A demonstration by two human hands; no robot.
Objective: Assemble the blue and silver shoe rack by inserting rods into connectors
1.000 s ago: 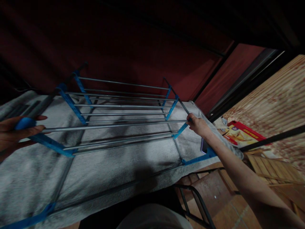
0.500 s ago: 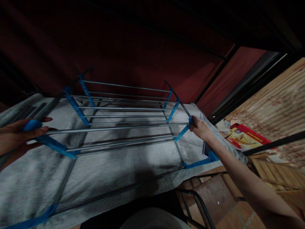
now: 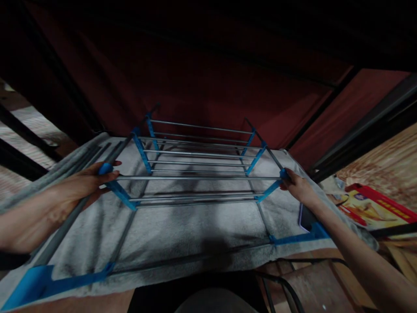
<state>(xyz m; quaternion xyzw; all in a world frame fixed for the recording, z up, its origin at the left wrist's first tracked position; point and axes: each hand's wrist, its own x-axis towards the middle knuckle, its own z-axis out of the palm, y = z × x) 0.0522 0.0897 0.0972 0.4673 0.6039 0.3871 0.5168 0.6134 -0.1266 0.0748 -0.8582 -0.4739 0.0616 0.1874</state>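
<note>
A rack (image 3: 195,153) of grey metal tubes joined by blue plastic brackets lies on its side on a grey plush cover (image 3: 185,226). My left hand (image 3: 94,178) is closed around a blue connector (image 3: 106,168) on the left long tube, fingers wrapped over its top. My right hand (image 3: 295,182) grips the matching blue connector (image 3: 284,174) on the right tube; its fingertips are partly hidden. Between the two connectors runs a single crossbar (image 3: 202,178). Nearer me, wide blue end brackets sit at the left (image 3: 58,280) and right (image 3: 302,236) corners.
Several loose dark tubes (image 3: 81,163) lie at the cover's left edge. A phone (image 3: 305,218) rests by my right forearm. Beyond are a red and yellow package (image 3: 374,206) and a dark red curtain (image 3: 202,78). A black metal chair frame (image 3: 276,278) stands at the lower right.
The view has turned to the left, so the rack and both hands appear farther right. More of my left forearm shows. Both hands keep their grip on the same connectors.
</note>
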